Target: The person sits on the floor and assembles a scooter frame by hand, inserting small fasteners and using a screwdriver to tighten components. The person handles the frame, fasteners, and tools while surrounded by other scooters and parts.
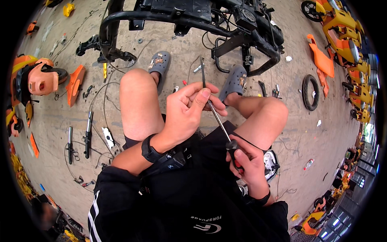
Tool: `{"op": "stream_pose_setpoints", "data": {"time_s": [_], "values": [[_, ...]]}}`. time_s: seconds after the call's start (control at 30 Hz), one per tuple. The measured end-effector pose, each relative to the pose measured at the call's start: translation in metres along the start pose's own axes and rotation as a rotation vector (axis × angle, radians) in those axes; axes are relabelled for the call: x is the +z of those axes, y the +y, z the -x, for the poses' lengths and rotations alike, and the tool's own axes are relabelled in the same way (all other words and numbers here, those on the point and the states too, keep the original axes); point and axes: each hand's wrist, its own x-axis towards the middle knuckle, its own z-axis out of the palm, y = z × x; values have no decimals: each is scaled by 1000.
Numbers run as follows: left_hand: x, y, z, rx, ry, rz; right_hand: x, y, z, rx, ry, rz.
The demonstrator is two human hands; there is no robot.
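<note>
My right hand (248, 161) is wrapped round the black and red handle of a screwdriver (220, 123). Its metal shaft slants up and left to the fingers of my left hand (187, 107). Between thumb and fingers, that hand pinches a thin dark rod (203, 72), which sticks out upward, away from me. Where rod and shaft come together is hidden by the fingers, so I cannot tell whether they touch. Both hands are above my lap, between my bent knees. Beyond them stands a black vehicle frame (161, 17) with tubes, brackets and cables.
Two black shock absorbers (88, 135) and loose cables lie on the concrete at left. An orange scooter body part (42, 80) is farther left. A tyre (310, 92) and orange panels (321, 56) lie at right, near a row of yellow scooters (342, 28).
</note>
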Motion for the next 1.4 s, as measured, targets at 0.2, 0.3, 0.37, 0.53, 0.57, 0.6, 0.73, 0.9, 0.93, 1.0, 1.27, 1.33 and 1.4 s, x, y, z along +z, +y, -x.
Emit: {"op": "stream_pose_setpoints", "data": {"time_s": [0.2, 0.3, 0.37, 0.53, 0.57, 0.6, 0.73, 0.9, 0.93, 1.0, 1.27, 1.33, 1.4], "values": [[2, 1, -1, -10, -17, 4, 8, 6, 0, -524, 175, 842], [1, 1, 0, -2, -30, 30, 10, 2, 5, -152, 128, 303], [1, -1, -1, 21, -39, 52, 7, 1, 5, -65, 58, 82], [-1, -2, 0, 34, -55, 83, 0, -2, 3, 93, -91, -230], [-1, -3, 0, 34, -62, 83, -2, 0, 2, 106, -120, -272], [-2, -3, 0, 34, -68, 82, -4, 1, 2, 120, -148, -314], [-2, -2, 0, 22, -83, 104, -8, 7, 1, 199, -190, -458], [10, 2, 11, -109, -126, 73, -8, 7, -2, 232, -218, -686], [9, 1, 14, -77, -124, 94, -6, 3, 1, 201, -181, -539], [4, 3, 11, 6, -135, 120, 5, -11, 4, 111, -118, -248], [-8, 9, -8, -134, -190, 368, -18, -16, 17, -334, 44, -298], [-17, 9, -9, -159, -242, 414, -1, -18, 1, -340, 84, -395], [-19, 7, -9, -175, -288, 430, 13, -19, -16, -371, 73, -369]]}}
